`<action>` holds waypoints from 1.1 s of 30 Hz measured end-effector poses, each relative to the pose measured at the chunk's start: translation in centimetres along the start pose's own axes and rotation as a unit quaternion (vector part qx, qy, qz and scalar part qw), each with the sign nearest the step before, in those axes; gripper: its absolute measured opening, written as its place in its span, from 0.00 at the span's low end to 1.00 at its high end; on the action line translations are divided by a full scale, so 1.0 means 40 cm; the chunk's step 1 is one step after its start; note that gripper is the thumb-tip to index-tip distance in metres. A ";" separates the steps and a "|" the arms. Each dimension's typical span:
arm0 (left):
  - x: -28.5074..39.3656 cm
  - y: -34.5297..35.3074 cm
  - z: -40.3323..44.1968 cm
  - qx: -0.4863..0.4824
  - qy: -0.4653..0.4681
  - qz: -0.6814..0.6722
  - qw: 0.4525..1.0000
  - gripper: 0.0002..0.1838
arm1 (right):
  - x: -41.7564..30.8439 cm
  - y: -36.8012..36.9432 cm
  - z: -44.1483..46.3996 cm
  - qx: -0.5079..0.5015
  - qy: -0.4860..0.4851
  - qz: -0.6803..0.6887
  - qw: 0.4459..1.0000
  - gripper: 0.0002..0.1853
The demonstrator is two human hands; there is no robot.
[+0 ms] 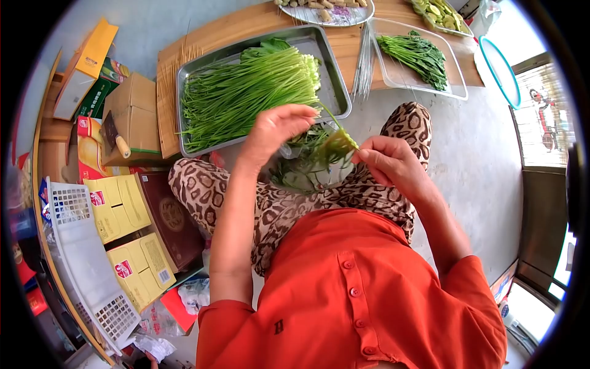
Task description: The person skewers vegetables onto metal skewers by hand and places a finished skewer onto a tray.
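Between my hands is a green chive strand (332, 115) with a bunched, leafy lower part (337, 146). My left hand (279, 130) has its fingers curled together by the upper end of the strand. My right hand (393, 161) pinches the bunched part at its right end; whether a thin skewer is in it too, I cannot tell. Below, dark green scraps lie in a clear plastic bag (292, 175) between my knees. Just beyond my left hand, a metal tray (337, 92) holds a thick pile of long green chives (246, 95).
A wooden table (169, 117) carries metal skewers (364, 61), thin bamboo sticks (184, 55), a clear bin (458, 92) with leafy greens (418, 58), and a plate (344, 18) of food pieces. Cardboard boxes (132, 111), a knife (121, 144) and a white basket (92, 258) stand left.
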State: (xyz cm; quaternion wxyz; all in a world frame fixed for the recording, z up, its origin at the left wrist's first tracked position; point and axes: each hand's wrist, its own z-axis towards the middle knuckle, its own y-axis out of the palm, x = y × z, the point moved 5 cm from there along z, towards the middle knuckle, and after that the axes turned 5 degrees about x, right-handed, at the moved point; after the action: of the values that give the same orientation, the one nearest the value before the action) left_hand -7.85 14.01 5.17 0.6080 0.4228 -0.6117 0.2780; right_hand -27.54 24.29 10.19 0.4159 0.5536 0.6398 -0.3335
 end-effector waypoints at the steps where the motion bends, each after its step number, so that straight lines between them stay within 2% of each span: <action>1: -0.031 -0.049 0.023 0.040 0.016 0.008 0.999 0.12 | 0.005 -0.008 -0.010 0.000 -0.003 -0.001 1.000 0.12; 3: -0.052 -0.122 0.064 0.123 0.023 0.137 0.983 0.11 | 0.016 -0.027 -0.029 0.035 0.005 -0.006 0.999 0.11; 4: -0.050 -0.128 0.084 0.123 0.025 0.140 0.982 0.11 | 0.019 -0.033 -0.039 0.046 0.013 -0.006 0.999 0.11; 6: -0.021 -0.153 0.118 0.240 0.086 0.335 0.907 0.12 | 0.020 -0.042 -0.057 0.057 0.009 0.000 0.998 0.11; 7: -0.028 -0.160 0.145 0.237 0.090 0.335 0.907 0.12 | 0.021 -0.049 -0.066 0.069 0.009 0.006 0.998 0.11; 9: -0.022 -0.164 0.184 0.270 0.195 0.495 0.803 0.15 | 0.026 -0.057 -0.078 0.075 0.004 0.008 0.997 0.11; 11: -0.034 -0.157 0.215 0.261 0.194 0.512 0.795 0.18 | 0.022 -0.059 -0.088 0.072 -0.009 0.023 0.997 0.12; 13: -0.055 -0.145 0.241 0.228 0.171 0.587 0.758 0.19 | 0.023 -0.062 -0.093 0.079 -0.009 0.027 0.996 0.12; 17: -0.058 -0.135 0.250 0.235 0.184 0.627 0.719 0.21 | 0.041 -0.063 -0.089 0.077 -0.004 0.045 0.996 0.11; 21: -0.048 -0.117 0.225 0.240 0.203 0.624 0.716 0.20 | 0.053 -0.055 -0.081 0.069 0.000 0.056 0.996 0.11; 23: -0.058 -0.116 0.216 0.239 0.208 0.644 0.696 0.19 | 0.051 -0.050 -0.079 0.066 0.002 0.054 0.996 0.11; 30: -0.088 -0.142 0.225 0.249 0.205 0.605 0.728 0.18 | 0.058 -0.043 -0.072 0.063 0.005 0.058 0.996 0.11; 33: -0.079 -0.136 0.209 0.253 0.240 0.594 0.725 0.17 | 0.062 -0.040 -0.070 0.061 0.008 0.058 0.996 0.11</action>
State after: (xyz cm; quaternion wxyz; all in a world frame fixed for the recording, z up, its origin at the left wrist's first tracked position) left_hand -7.75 4.78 0.23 0.3156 0.0304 -0.4782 0.8190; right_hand -29.69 27.59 9.11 0.3955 0.6168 0.5881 -0.3425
